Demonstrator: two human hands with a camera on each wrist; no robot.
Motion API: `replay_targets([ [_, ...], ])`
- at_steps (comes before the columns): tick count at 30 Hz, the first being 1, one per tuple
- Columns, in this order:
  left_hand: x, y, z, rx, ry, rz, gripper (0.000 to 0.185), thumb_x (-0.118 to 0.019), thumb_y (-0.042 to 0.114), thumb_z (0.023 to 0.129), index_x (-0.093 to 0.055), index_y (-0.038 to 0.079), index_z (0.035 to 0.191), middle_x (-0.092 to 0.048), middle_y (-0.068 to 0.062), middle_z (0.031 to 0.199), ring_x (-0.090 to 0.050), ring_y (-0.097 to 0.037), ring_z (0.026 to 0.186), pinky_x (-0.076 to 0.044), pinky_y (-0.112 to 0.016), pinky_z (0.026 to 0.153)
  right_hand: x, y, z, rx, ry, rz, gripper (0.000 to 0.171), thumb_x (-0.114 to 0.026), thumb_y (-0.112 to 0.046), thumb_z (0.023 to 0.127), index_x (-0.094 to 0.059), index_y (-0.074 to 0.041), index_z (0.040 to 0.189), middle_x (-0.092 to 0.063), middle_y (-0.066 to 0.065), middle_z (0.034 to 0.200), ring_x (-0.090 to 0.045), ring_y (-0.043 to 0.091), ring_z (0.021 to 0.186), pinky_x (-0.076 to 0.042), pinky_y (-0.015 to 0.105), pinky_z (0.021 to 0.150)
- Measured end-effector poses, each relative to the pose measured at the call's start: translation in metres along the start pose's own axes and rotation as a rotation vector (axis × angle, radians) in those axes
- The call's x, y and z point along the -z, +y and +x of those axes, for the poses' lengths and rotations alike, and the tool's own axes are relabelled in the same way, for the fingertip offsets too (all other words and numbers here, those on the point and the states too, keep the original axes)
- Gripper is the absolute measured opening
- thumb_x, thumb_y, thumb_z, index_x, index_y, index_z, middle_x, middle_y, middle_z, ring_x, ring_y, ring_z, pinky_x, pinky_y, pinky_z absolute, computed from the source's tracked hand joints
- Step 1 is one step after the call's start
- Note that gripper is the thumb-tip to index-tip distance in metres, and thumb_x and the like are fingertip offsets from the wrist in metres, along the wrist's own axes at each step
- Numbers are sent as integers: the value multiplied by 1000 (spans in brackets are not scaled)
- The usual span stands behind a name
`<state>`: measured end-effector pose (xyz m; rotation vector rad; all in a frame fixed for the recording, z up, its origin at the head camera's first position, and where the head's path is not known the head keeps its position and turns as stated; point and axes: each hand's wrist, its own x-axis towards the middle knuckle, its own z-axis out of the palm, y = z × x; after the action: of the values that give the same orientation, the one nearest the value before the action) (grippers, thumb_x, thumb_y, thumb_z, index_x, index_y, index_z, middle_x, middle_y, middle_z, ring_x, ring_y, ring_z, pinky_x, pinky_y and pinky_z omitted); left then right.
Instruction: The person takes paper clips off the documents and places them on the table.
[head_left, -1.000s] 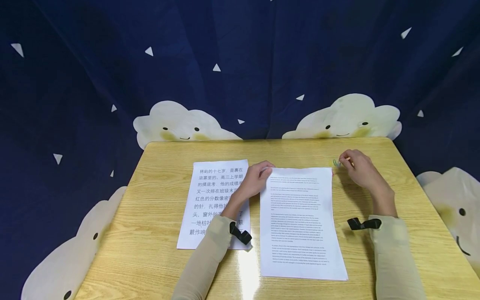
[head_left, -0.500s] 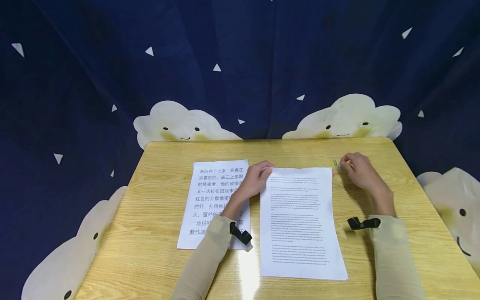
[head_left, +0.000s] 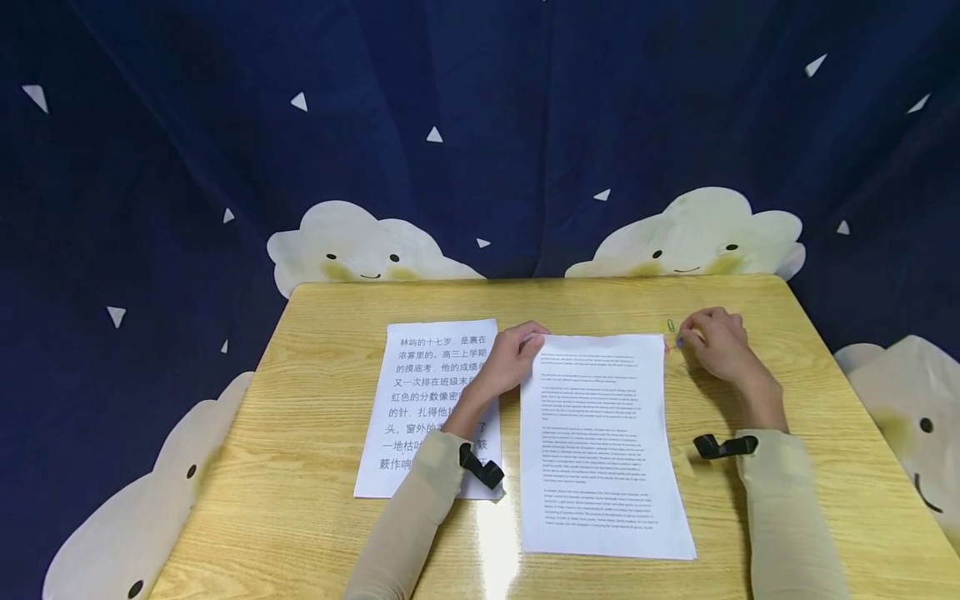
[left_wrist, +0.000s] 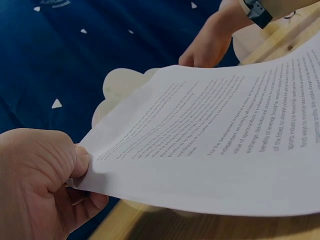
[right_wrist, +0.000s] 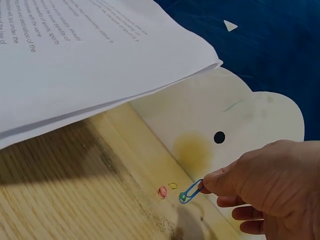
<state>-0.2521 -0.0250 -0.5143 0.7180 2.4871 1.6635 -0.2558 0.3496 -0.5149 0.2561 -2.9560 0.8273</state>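
Observation:
Printed sheets (head_left: pixel 600 450) are held up off the table, several pages thick at the edge in the right wrist view. My left hand (head_left: pixel 517 357) pinches their upper left corner, thumb on top and fingers beneath, as the left wrist view shows. Beyond the far right corner, my right hand (right_wrist: pixel 280 187) pinches a blue paper clip (right_wrist: pixel 190 192) by one end between thumb and forefinger. The clip is apart from the paper. Below it on the table lie a red paper clip (right_wrist: pixel 162 192), a yellow paper clip (right_wrist: pixel 173 185) and a green paper clip (head_left: pixel 671 325).
A second sheet with large Chinese print (head_left: pixel 427 392) lies on the wooden table (head_left: pixel 300 500) at the left, partly under my left forearm. Behind the table's far edge hangs a dark blue curtain (head_left: pixel 480 100) with clouds and white triangles.
My right hand has shifted slightly down and nearer the sheets' corner with the blue paper clip, uncovering the green and red clips more. The left hand and the sheets stay in place.

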Motion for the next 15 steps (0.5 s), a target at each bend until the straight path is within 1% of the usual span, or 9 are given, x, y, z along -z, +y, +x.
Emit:
replay_targets([
  [4, 0, 0, 0, 0, 0, 4, 25, -51, 12, 110, -71, 2, 120, -75, -13, 102, -67, -14, 85, -51, -28, 85, -2, 1, 0, -8, -8, -4, 20, -53, -11, 109, -63, 3, 101, -45, 38, 132, -32, 58, 121, -24, 70, 98],
  [11, 0, 0, 0, 5, 1, -1, 25, -50, 13, 111, -71, 2, 120, -75, -12, 103, -68, -14, 86, -51, -28, 84, -9, 7, 2, 6, -9, -27, 20, -55, -13, 109, -64, 3, 100, -46, 39, 131, -32, 60, 124, -23, 73, 97],
  [15, 0, 0, 0, 5, 3, -6, 25, -51, 13, 110, -72, 2, 119, -75, -12, 102, -68, -15, 86, -51, -28, 84, -11, 8, 3, 4, -14, -29, 19, -53, -12, 109, -63, 2, 102, -44, 39, 132, -30, 62, 124, -22, 74, 96],
])
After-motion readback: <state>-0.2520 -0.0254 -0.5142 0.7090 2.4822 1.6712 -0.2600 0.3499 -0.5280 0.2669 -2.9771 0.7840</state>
